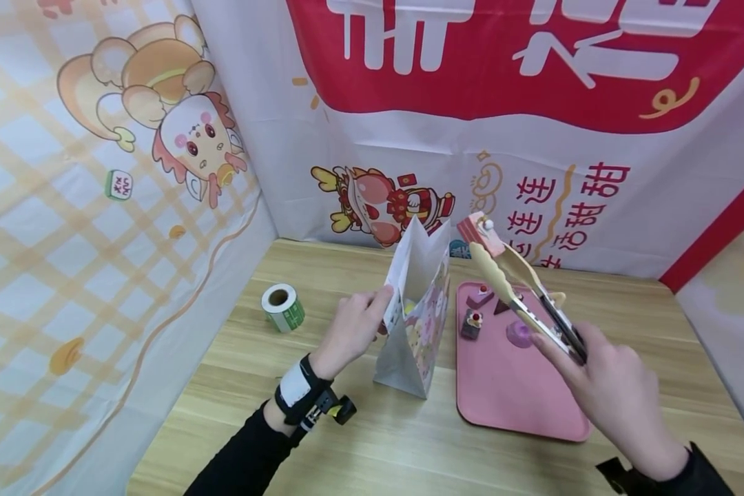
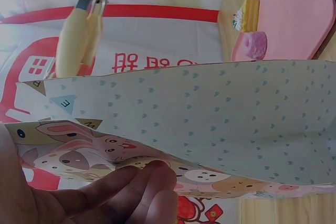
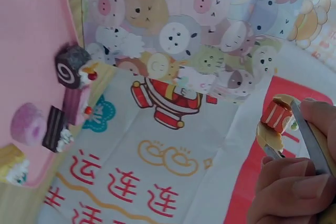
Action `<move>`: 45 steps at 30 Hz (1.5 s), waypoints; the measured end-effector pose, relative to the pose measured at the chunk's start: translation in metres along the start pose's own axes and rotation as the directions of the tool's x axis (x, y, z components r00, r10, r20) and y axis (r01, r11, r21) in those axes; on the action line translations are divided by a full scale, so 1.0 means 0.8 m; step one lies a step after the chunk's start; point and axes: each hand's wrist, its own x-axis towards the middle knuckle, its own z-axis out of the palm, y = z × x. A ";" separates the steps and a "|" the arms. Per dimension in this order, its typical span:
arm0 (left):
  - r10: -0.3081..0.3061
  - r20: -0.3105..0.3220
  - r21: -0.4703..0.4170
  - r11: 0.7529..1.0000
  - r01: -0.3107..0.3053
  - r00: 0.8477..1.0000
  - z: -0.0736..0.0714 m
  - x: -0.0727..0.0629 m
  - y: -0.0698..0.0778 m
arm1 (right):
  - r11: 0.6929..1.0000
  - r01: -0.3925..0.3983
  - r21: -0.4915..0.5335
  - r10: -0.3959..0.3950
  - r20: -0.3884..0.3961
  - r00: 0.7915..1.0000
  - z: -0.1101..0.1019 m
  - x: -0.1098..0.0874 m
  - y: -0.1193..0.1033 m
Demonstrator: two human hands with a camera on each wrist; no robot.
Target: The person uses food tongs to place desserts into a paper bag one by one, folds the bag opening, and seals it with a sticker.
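Note:
A white paper bag (image 1: 418, 344) printed with cartoon animals stands upright with its mouth open. My left hand (image 1: 350, 324) pinches the bag's near-left rim, thumb and fingers on the paper. Inside, something yellow (image 1: 409, 305) shows, too small to tell. My right hand (image 1: 620, 393) grips metal tongs (image 1: 494, 274) with cream-coloured tips. Between those tips sits a toy slice of red-and-pink layered cake (image 1: 482, 235) with white topping, raised to the right of the bag's mouth. The right wrist view also shows the cake slice (image 3: 275, 115) between the tips.
A pink tray (image 1: 521, 406) lies right of the bag. It carries several toy cakes at its far end, including a dark roll cake (image 1: 471, 325), a purple round one (image 1: 518, 335) and a yellow piece (image 2: 252, 14). A green-and-white label roll (image 1: 283, 308) stands left.

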 end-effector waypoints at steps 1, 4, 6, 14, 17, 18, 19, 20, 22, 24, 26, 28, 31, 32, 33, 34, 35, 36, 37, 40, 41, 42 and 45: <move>0.001 -0.001 0.002 1.000 -0.001 1.000 0.000 0.000 0.000 | 1.000 0.019 -0.003 -0.019 -0.006 1.000 -0.003 0.002 -0.002; 0.004 -0.003 0.008 1.000 -0.004 1.000 -0.001 0.000 0.001 | 0.995 0.099 -0.021 -0.100 -0.020 0.995 -0.015 0.012 -0.009; 0.007 -0.003 0.013 1.000 -0.007 1.000 -0.001 0.000 0.001 | 0.987 0.152 -0.043 -0.153 -0.010 0.988 -0.023 0.019 -0.013; 0.015 -0.006 0.025 1.000 -0.015 1.000 -0.001 0.000 0.001 | 0.957 0.270 -0.104 -0.263 0.084 0.961 -0.050 0.057 -0.032; 0.008 -0.001 0.030 1.000 -0.008 1.000 0.000 0.000 0.001 | 0.945 0.306 -0.119 -0.293 0.114 0.949 -0.056 0.069 -0.038; 0.004 0.001 0.032 0.999 -0.004 1.000 0.000 0.000 0.001 | 0.939 0.319 -0.130 -0.304 0.123 0.945 -0.058 0.072 -0.041; 0.000 0.004 0.031 1.000 0.000 1.000 0.000 0.000 0.001 | 0.934 0.329 -0.139 -0.312 0.134 0.941 -0.059 0.076 -0.042; -0.004 0.006 0.031 1.000 0.004 1.000 0.000 0.000 0.001 | 0.930 0.337 -0.147 -0.317 0.146 0.937 -0.061 0.079 -0.044; -0.006 0.009 0.029 1.000 0.006 1.000 -0.001 0.001 0.001 | 0.926 0.345 -0.152 -0.317 0.180 0.931 -0.063 0.083 -0.047; -0.005 0.010 0.029 1.000 0.005 1.000 -0.001 0.001 0.002 | 0.927 0.345 -0.150 -0.309 0.216 0.926 -0.065 0.086 -0.049; -0.004 0.011 0.027 1.000 0.004 1.000 -0.001 0.001 0.002 | 0.928 0.343 -0.146 -0.299 0.259 0.919 -0.066 0.089 -0.051; -0.005 0.013 0.023 1.000 0.005 1.000 -0.001 0.001 0.002 | 0.929 0.340 -0.147 -0.287 0.294 0.912 -0.067 0.092 -0.053; -0.004 0.014 0.018 1.000 0.004 1.000 -0.002 0.002 0.001 | 0.928 0.332 -0.166 -0.265 0.328 0.907 -0.069 0.094 -0.055; -0.003 0.015 0.018 1.000 0.002 1.000 -0.002 0.002 0.001 | 0.929 0.327 -0.175 -0.257 0.335 0.906 -0.071 0.095 -0.055; -0.001 0.013 0.022 1.000 0.001 1.000 -0.002 0.003 0.001 | 0.928 0.325 -0.183 -0.251 0.338 0.907 -0.072 0.096 -0.056; 0.000 0.009 0.024 1.000 0.000 1.000 -0.003 0.003 0.000 | 0.927 0.322 -0.191 -0.245 0.341 0.908 -0.074 0.096 -0.057; 0.003 0.006 0.025 1.000 -0.003 1.000 -0.003 0.003 0.000 | 0.926 0.321 -0.197 -0.242 0.343 0.908 -0.075 0.097 -0.057; 0.005 0.002 0.030 1.000 -0.005 1.000 -0.003 0.003 0.001 | 0.926 0.320 -0.201 -0.240 0.344 0.908 -0.076 0.098 -0.058; 0.005 -0.001 0.033 0.999 -0.005 1.000 -0.004 0.003 0.001 | 0.925 0.320 -0.204 -0.237 0.347 0.907 -0.077 0.098 -0.058; 0.007 -0.008 0.034 0.999 -0.007 1.000 -0.004 0.002 0.002 | 0.928 0.313 -0.203 -0.228 0.357 0.906 -0.078 0.099 -0.060; 0.009 -0.006 0.033 0.999 -0.008 1.000 -0.003 0.002 0.002 | 0.929 0.310 -0.199 -0.226 0.357 0.906 -0.078 0.099 -0.060; 0.009 -0.007 0.035 0.999 -0.008 1.000 -0.003 0.002 0.003 | 0.931 0.308 -0.196 -0.225 0.356 0.907 -0.077 0.098 -0.059; 0.011 -0.006 0.032 0.999 -0.011 1.000 -0.003 0.001 0.003 | 0.946 0.275 -0.171 -0.203 0.348 0.915 -0.075 0.095 -0.057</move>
